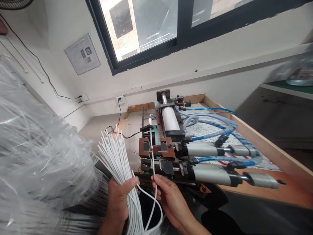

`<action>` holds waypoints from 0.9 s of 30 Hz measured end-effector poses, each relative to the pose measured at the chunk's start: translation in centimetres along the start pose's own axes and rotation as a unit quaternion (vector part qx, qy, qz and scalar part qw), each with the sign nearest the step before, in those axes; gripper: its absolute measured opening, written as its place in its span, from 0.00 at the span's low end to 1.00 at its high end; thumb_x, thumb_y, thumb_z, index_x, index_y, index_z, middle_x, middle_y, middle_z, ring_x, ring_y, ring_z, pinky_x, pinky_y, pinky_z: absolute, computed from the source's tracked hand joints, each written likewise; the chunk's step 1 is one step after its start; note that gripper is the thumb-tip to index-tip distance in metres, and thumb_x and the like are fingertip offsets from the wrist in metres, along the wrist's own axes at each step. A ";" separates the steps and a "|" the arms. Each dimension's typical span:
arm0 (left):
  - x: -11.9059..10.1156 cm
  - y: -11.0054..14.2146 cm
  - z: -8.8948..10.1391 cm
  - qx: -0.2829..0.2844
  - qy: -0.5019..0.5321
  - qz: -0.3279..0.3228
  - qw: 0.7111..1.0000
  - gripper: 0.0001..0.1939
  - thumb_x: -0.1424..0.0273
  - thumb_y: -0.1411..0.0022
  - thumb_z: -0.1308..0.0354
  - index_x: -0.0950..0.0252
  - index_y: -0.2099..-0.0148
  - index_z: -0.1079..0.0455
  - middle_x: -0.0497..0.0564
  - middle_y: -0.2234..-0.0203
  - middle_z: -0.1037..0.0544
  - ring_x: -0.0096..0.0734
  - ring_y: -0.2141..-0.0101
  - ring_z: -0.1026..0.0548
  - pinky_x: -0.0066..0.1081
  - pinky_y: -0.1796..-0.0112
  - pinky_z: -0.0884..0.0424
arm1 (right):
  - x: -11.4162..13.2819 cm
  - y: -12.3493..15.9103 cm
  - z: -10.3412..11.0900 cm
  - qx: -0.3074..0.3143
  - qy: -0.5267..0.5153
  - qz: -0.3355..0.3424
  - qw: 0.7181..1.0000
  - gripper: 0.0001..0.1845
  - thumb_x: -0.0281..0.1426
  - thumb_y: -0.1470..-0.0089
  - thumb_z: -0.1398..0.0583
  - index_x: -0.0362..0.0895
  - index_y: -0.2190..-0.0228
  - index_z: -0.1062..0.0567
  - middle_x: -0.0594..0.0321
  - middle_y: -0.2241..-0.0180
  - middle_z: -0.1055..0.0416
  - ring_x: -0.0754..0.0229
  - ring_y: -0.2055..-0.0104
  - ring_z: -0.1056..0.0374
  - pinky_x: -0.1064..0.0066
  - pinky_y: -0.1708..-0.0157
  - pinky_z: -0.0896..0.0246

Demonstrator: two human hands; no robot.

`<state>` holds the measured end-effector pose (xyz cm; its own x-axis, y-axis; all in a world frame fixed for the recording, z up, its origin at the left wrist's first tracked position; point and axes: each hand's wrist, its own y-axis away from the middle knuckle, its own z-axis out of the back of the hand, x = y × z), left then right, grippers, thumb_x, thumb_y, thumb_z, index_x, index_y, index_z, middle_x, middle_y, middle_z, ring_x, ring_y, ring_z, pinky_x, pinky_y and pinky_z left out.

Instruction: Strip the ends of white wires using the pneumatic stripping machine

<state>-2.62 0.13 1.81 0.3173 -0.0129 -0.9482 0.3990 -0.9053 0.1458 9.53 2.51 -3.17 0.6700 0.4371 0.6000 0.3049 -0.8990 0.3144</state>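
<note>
My left hand (pixel 119 195) is wrapped round a thick bundle of white cables (pixel 114 153), whose cut ends fan out upward. Between the thumb and fingers of my right hand (pixel 168 195) is pinched a single white cable (pixel 154 166). Its upper end reaches the gap between the brown jaw blocks (pixel 167 150) of a pneumatic machine (pixel 171 120). Lower down, this cable loops back toward the bundle. Just above the cable's tip stands a thin metal rod (pixel 151 137). Whether the tip touches the rod I cannot tell.
Silver air cylinders (pixel 212 174) and blue hoses (pixel 212 130) fill the right of the machine, inside a wooden-edged tray (pixel 256 143). Clear plastic bags (pixel 49 156) holding more cables crowd the left. A black power cord (pixel 119 112) runs from a wall socket across the table.
</note>
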 end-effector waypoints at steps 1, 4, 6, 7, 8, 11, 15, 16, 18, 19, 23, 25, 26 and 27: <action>0.0 0.1 0.0 0.003 0.003 -0.001 1.000 0.12 0.78 0.62 0.37 0.68 0.70 0.31 0.45 0.84 0.29 0.24 0.82 0.32 0.25 0.78 0.38 | -0.1 0.2 0.0 0.002 0.024 0.011 1.000 0.11 0.36 0.62 0.37 0.40 0.79 0.27 0.69 0.83 0.40 0.71 0.83 0.52 0.77 0.83 0.57; 0.0 0.4 -0.2 0.005 0.008 -0.002 1.000 0.12 0.79 0.64 0.37 0.69 0.71 0.31 0.45 0.84 0.29 0.23 0.82 0.33 0.25 0.79 0.38 | -0.1 1.2 0.2 0.029 0.140 0.055 0.988 0.11 0.38 0.58 0.39 0.42 0.79 0.27 0.68 0.82 0.39 0.67 0.79 0.47 0.75 0.78 0.51; 0.0 0.5 -0.2 0.006 0.004 -0.005 1.000 0.11 0.79 0.64 0.37 0.69 0.72 0.31 0.45 0.84 0.29 0.24 0.82 0.33 0.26 0.79 0.38 | 0.0 1.9 0.4 0.057 0.244 0.085 0.964 0.10 0.38 0.59 0.39 0.44 0.78 0.26 0.67 0.81 0.38 0.64 0.77 0.45 0.73 0.75 0.49; 0.1 0.6 -0.2 0.007 0.001 -0.008 1.000 0.11 0.79 0.64 0.37 0.69 0.72 0.31 0.45 0.84 0.29 0.24 0.82 0.34 0.26 0.79 0.38 | 0.0 2.2 0.5 0.068 0.294 0.101 0.948 0.10 0.38 0.60 0.39 0.44 0.79 0.25 0.67 0.81 0.38 0.63 0.76 0.45 0.73 0.75 0.49; 0.1 0.6 -0.2 0.008 -0.001 -0.011 1.000 0.10 0.79 0.63 0.37 0.69 0.72 0.31 0.45 0.84 0.29 0.24 0.82 0.34 0.26 0.79 0.38 | 0.1 2.5 0.6 0.077 0.336 0.121 0.931 0.09 0.38 0.61 0.38 0.45 0.79 0.25 0.67 0.82 0.39 0.63 0.77 0.45 0.72 0.75 0.49; 0.1 0.7 -0.2 0.012 -0.002 -0.011 1.000 0.09 0.78 0.63 0.37 0.69 0.73 0.31 0.45 0.85 0.30 0.23 0.83 0.34 0.26 0.79 0.38 | 0.2 2.9 0.9 0.085 0.388 0.174 0.901 0.09 0.38 0.61 0.38 0.45 0.83 0.24 0.66 0.82 0.40 0.61 0.77 0.43 0.71 0.75 0.48; -0.1 0.6 -0.2 0.003 -0.025 0.001 1.000 0.07 0.76 0.62 0.37 0.69 0.76 0.31 0.46 0.86 0.28 0.24 0.83 0.33 0.26 0.79 0.38 | 0.1 2.6 0.9 -0.013 0.313 0.167 0.935 0.11 0.39 0.62 0.38 0.44 0.82 0.24 0.64 0.80 0.36 0.60 0.76 0.41 0.71 0.75 0.47; -0.1 0.5 -0.2 -0.002 -0.029 0.005 1.000 0.06 0.76 0.62 0.37 0.69 0.76 0.31 0.47 0.86 0.28 0.25 0.83 0.33 0.26 0.79 0.38 | 0.0 2.4 0.8 -0.046 0.281 0.151 0.947 0.11 0.40 0.63 0.38 0.44 0.81 0.24 0.65 0.82 0.36 0.62 0.78 0.42 0.71 0.77 0.48; -0.2 0.4 -0.2 -0.010 -0.028 0.009 1.000 0.06 0.75 0.62 0.37 0.69 0.76 0.31 0.47 0.86 0.28 0.25 0.83 0.32 0.26 0.79 0.38 | -0.3 1.8 0.7 -0.089 0.219 0.111 0.965 0.13 0.40 0.64 0.37 0.42 0.80 0.24 0.67 0.84 0.38 0.65 0.81 0.46 0.73 0.81 0.52; -0.3 0.3 -0.2 -0.010 -0.026 0.010 1.000 0.07 0.75 0.62 0.37 0.69 0.76 0.31 0.47 0.86 0.28 0.25 0.83 0.32 0.26 0.79 0.38 | -0.5 1.5 0.6 -0.098 0.191 0.097 0.972 0.13 0.40 0.64 0.37 0.42 0.80 0.25 0.68 0.85 0.40 0.67 0.83 0.48 0.74 0.82 0.54; -0.3 0.1 -0.1 -0.016 -0.024 0.011 1.000 0.08 0.75 0.62 0.36 0.69 0.75 0.31 0.46 0.85 0.28 0.25 0.82 0.31 0.26 0.79 0.37 | -0.8 0.6 0.5 -0.089 0.112 0.080 0.986 0.14 0.39 0.62 0.37 0.40 0.83 0.28 0.69 0.86 0.42 0.70 0.84 0.52 0.76 0.83 0.58; -0.2 0.1 0.0 -0.017 -0.021 0.009 1.000 0.09 0.75 0.61 0.36 0.68 0.74 0.31 0.46 0.85 0.28 0.25 0.82 0.31 0.25 0.78 0.37 | -0.7 0.4 0.4 -0.079 0.090 0.072 0.990 0.14 0.38 0.61 0.37 0.39 0.84 0.28 0.69 0.86 0.42 0.71 0.84 0.53 0.76 0.83 0.59; -0.2 0.0 0.0 -0.016 -0.020 0.008 1.000 0.09 0.75 0.61 0.36 0.68 0.73 0.31 0.45 0.84 0.27 0.24 0.82 0.31 0.25 0.78 0.37 | -0.6 0.3 0.4 -0.074 0.081 0.067 0.992 0.14 0.38 0.61 0.37 0.39 0.83 0.28 0.69 0.86 0.42 0.71 0.84 0.53 0.77 0.83 0.60; -0.3 0.0 0.0 -0.014 -0.020 0.007 1.000 0.09 0.76 0.61 0.36 0.68 0.73 0.31 0.45 0.84 0.27 0.24 0.82 0.31 0.25 0.78 0.37 | -0.5 0.3 0.3 -0.070 0.072 0.062 0.993 0.14 0.38 0.61 0.37 0.39 0.83 0.28 0.69 0.86 0.43 0.71 0.84 0.54 0.77 0.83 0.60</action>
<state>-2.69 0.11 2.05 0.2885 -0.0441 -0.9565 0.4181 -0.8929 0.1672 9.49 2.02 -3.59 0.5907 0.3310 0.7359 0.1220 -0.9381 0.3240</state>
